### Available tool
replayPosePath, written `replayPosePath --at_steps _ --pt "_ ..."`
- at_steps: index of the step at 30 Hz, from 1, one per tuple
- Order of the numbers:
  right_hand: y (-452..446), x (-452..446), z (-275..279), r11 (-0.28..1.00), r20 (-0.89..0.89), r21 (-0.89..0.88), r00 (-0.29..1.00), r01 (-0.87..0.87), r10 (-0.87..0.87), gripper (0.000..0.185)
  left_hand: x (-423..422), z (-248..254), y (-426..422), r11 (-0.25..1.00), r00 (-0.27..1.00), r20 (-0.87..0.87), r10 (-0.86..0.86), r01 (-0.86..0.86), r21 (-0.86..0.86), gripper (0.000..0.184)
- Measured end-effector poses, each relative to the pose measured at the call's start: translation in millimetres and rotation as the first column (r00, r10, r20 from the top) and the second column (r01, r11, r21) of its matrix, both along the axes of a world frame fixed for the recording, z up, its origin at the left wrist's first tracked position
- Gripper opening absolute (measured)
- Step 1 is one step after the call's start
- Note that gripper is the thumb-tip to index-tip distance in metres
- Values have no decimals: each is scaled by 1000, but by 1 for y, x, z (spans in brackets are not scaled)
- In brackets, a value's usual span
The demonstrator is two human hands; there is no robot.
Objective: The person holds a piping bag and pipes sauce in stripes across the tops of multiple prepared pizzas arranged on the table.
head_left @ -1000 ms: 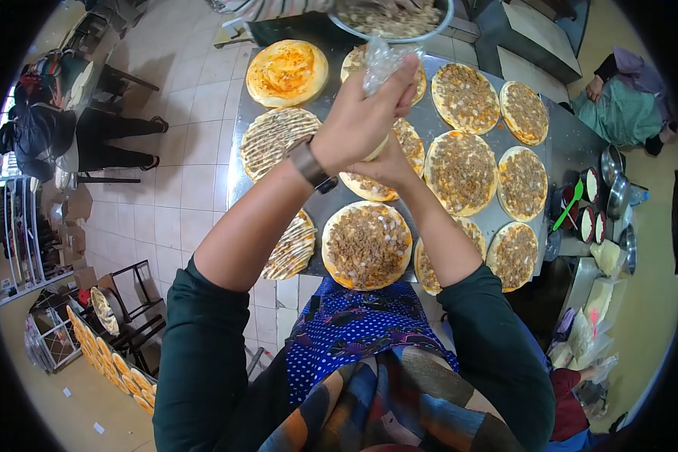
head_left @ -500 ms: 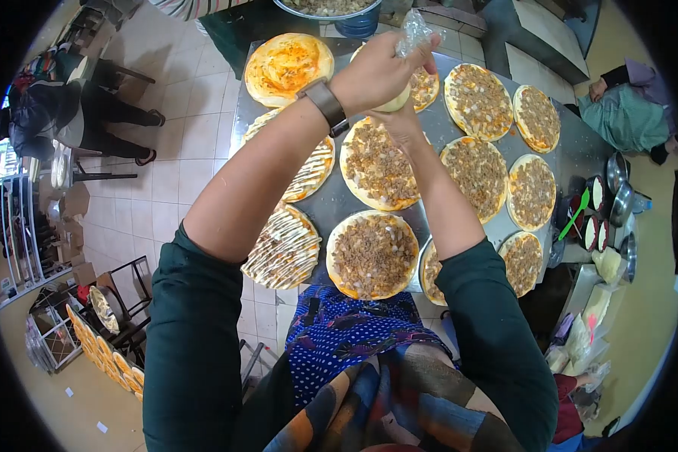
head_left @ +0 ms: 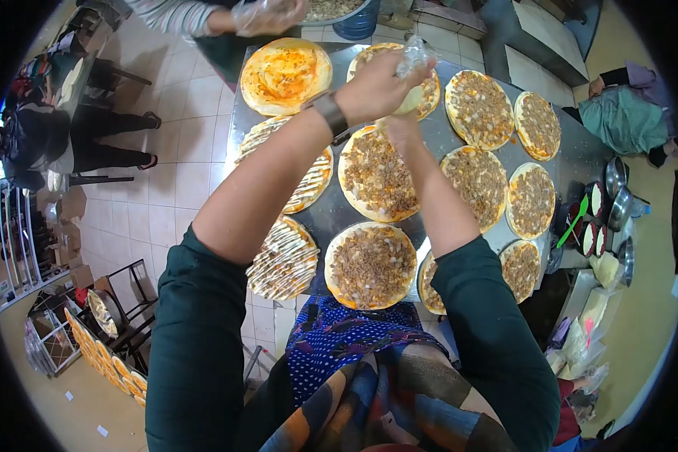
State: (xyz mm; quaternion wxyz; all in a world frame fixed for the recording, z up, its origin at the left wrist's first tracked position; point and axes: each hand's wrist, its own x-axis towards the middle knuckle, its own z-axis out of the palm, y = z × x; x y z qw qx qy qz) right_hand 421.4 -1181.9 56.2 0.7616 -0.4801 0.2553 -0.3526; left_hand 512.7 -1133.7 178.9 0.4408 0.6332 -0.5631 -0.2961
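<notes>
Over the far part of the metal table, both my hands are closed around a clear plastic piping bag [head_left: 415,59] of pale sauce. My left hand [head_left: 380,84], wearing a watch at the wrist, wraps the bag below its twisted top. Lower on the bag is my right hand [head_left: 404,129], its fingers partly hidden behind the left. A meat-topped pizza [head_left: 378,177] lies just under my hands, and another meat-topped pizza [head_left: 428,89] sits beyond them. To the left are pizzas striped with white sauce [head_left: 282,258]. The bag's tip is hidden.
A pizza base with orange sauce [head_left: 286,75] lies at the table's far left corner. Several more meat-topped pizzas [head_left: 481,109] cover the right side. A co-worker's gloved hand [head_left: 270,16] is near a blue-rimmed tub [head_left: 358,26]. Metal bowls [head_left: 619,207] and a green spatula [head_left: 572,221] stand at right.
A co-worker's striped sleeve and gloved hand have come into view at the top left. My hands, still on the piping bag, have shifted slightly. The pizzas sit a little lower in view.
</notes>
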Motion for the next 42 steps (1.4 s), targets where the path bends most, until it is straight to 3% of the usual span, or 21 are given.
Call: replayPosePath --at_steps 2,8,10,11,13,14,16,18,20,21,22,23,25,26,28,32,34,35,39,40,42 --pt "22 9 0 998 -77 -54 997 -35 31 40 4 3 9 997 999 -18 -37 38 62 46" --pt "-7 2 15 1000 61 14 998 -19 19 42 3 -4 6 988 978 -197 -69 95 122 41" --pt "-31 -14 19 974 85 201 993 -100 84 50 -5 -7 0 996 999 -2 -45 45 76 40" --pt "-28 -13 15 975 83 200 993 -100 84 50 -6 -7 2 996 999 -4 -45 45 74 40" --pt "-7 -5 -7 979 -16 -170 993 -116 115 53 -8 7 14 992 983 -136 -122 123 -2 40" --pt "12 4 -22 951 -112 -296 992 -87 56 53 -6 14 21 989 987 -136 -82 98 114 40" --pt "39 9 -19 906 -194 -417 981 -65 -19 52 -1 10 33 992 990 -122 -74 86 96 41" --pt "53 5 16 992 -167 -79 982 -100 86 46 0 4 35 992 992 -101 -74 84 93 40" --pt "16 -4 0 935 -129 -355 990 8 -58 40 -7 1 25 992 986 -141 -85 97 84 39" --pt "-5 -13 6 996 -17 -56 998 67 -68 38 -12 -1 18 992 979 -181 -91 106 72 39" --pt "-17 -18 12 964 87 252 990 85 -110 37 -17 4 12 983 997 -67 -39 50 177 36" --pt "-17 -20 13 965 85 250 990 84 -109 37 -19 0 9 983 997 -70 -38 50 176 36" --pt "-14 -26 9 989 19 151 1000 0 -3 38 -22 -8 6 1000 992 124 -21 20 16 35" --pt "1 -25 -2 987 -226 -124 971 -104 74 49 -18 -7 10 1000 992 125 -21 19 14 35" --pt "43 -4 -30 960 -425 -192 899 -206 107 61 -8 8 34 996 993 83 -85 81 47 34" --pt "50 -7 13 968 -319 -63 924 -243 211 72 -7 -5 43 995 998 -4 -60 60 85 34" --pt "-7 -21 -29 945 41 168 960 -280 277 73 -18 -2 27 990 995 -24 -94 96 98 39" --pt "-3 -20 -29 945 38 168 960 -280 278 73 -24 -1 18 985 991 -46 -125 130 111 44" --pt "42 -11 -16 954 -343 -90 908 -285 239 68 -32 15 18 990 995 19 -93 91 104 41" --pt "52 -10 -12 943 -426 -152 881 -295 207 67 -26 14 27 991 945 321 -55 91 -98 35" --pt "63 -10 -3 907 -572 -270 812 -322 119 65 -16 11 46 995 973 220 -70 85 -57 35"
